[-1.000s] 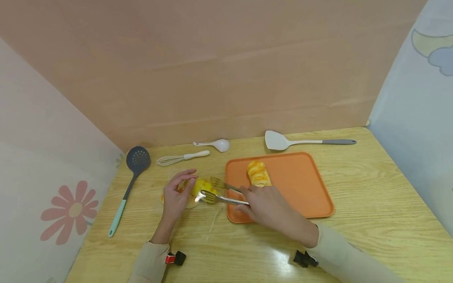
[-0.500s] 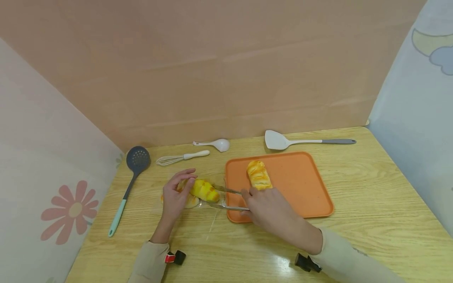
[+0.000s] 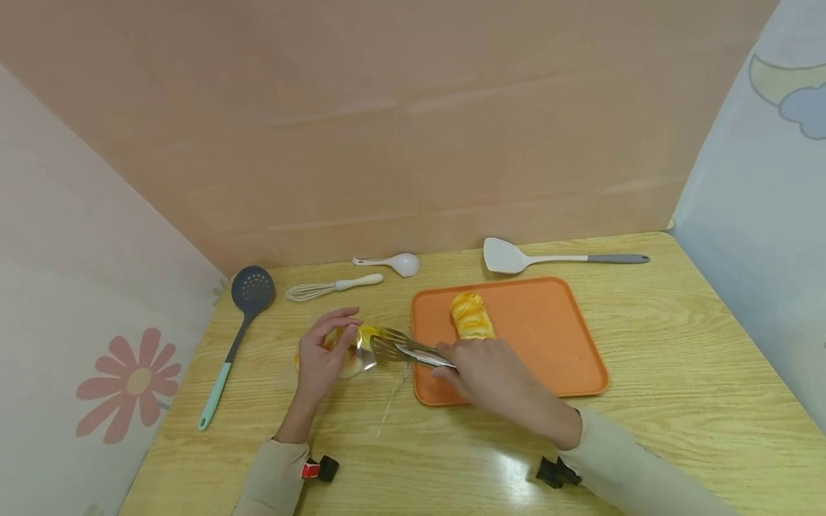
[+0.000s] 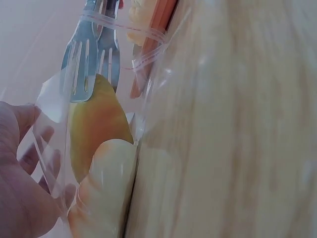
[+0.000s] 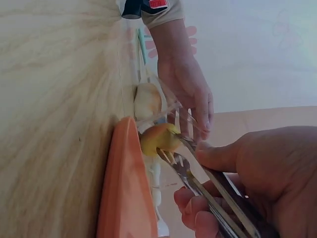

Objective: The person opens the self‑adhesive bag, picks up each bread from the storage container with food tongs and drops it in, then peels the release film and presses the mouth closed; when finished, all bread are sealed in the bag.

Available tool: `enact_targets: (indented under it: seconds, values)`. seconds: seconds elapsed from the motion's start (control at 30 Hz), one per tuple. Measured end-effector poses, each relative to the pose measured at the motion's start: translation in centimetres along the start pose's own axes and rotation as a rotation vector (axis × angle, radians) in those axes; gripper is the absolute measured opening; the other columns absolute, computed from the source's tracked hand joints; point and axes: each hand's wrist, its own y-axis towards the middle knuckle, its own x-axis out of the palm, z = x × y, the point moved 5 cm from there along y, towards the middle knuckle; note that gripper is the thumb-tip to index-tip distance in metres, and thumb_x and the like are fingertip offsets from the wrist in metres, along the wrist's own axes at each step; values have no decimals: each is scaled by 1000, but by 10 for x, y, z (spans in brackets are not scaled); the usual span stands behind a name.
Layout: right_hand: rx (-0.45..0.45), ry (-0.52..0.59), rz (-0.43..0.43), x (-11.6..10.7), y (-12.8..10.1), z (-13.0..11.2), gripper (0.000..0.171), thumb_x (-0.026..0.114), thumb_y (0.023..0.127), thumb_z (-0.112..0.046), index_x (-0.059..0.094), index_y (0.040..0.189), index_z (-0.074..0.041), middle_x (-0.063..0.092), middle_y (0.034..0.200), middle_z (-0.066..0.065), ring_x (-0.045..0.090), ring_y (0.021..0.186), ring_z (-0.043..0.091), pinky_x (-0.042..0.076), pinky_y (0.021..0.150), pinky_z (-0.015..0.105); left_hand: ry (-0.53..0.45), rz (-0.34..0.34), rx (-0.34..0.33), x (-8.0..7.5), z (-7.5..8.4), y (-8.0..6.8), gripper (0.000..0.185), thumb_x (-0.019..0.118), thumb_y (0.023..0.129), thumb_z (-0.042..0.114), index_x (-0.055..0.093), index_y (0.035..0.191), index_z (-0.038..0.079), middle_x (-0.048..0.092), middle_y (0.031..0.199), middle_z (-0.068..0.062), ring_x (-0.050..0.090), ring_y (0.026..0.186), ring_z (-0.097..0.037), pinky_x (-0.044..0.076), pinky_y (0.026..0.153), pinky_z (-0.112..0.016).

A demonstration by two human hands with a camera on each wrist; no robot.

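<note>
My left hand [image 3: 320,355] holds the edge of a clear zip bag [image 4: 52,96], its fingers showing through the plastic. Inside the bag lie a yellow toy bread [image 4: 99,121] and a paler cream bread roll [image 4: 106,186]. My right hand [image 3: 493,376] grips metal tongs [image 3: 419,352] with slotted ends, which reach into the bag's mouth. In the right wrist view the tong tips are at the end of the yellow bread [image 5: 161,139]; whether they clamp it I cannot tell. From the head view, the tongs and glare hide much of this bread.
Just right of the bag lies an orange tray [image 3: 542,337] with a golden bread [image 3: 471,315] on it. Behind are a whisk [image 3: 335,287], a white ladle [image 3: 403,265] and a white spatula [image 3: 506,256]. A dark skimmer [image 3: 252,290] lies at the left.
The tongs spread around the yellow bread's end half a second ago; now their arms are nearer together and cover it more. The right hand shifted slightly; the left stayed put.
</note>
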Motion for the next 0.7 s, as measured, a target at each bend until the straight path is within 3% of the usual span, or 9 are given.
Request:
enact_targets:
  seconds: [0.1,0.2,0.27,0.47,0.7]
  values:
    - [20,103,-22,5,1,0,27,80,103,-37,66,89,-19,50,65,-11,48,56,8,40,46,29,-4,2,-2,0,0,0,8,73,103,-7,80,106,-7,75,133,-26,68,129,-17,55,113,-32]
    - [38,230,-52,10,3,-1,19,79,105,-33,71,94,-20,46,64,-14,42,57,3,36,47,25,0,5,-7,0,0,0,7,74,103,-6,80,106,-7,75,133,-24,68,129,-17,52,115,-28]
    - [28,248,-55,13,4,-2,14,79,105,-32,77,102,-19,51,66,-14,44,58,2,38,49,25,3,9,-10,1,1,0,7,74,103,-5,80,106,-7,76,133,-23,68,129,-17,50,115,-26]
    - [-31,-24,59,24,4,-5,34,82,101,-40,77,122,-13,69,81,-3,56,59,12,43,47,30,7,18,-14,0,4,0,6,74,103,-5,81,105,-5,76,132,-23,68,128,-16,54,110,-24]
    - [-51,-205,82,26,2,-11,46,86,96,-49,77,115,-8,70,80,1,53,53,12,39,41,27,-2,21,-33,-1,4,0,7,74,104,-4,79,105,-8,75,133,-24,68,128,-15,58,105,-23]
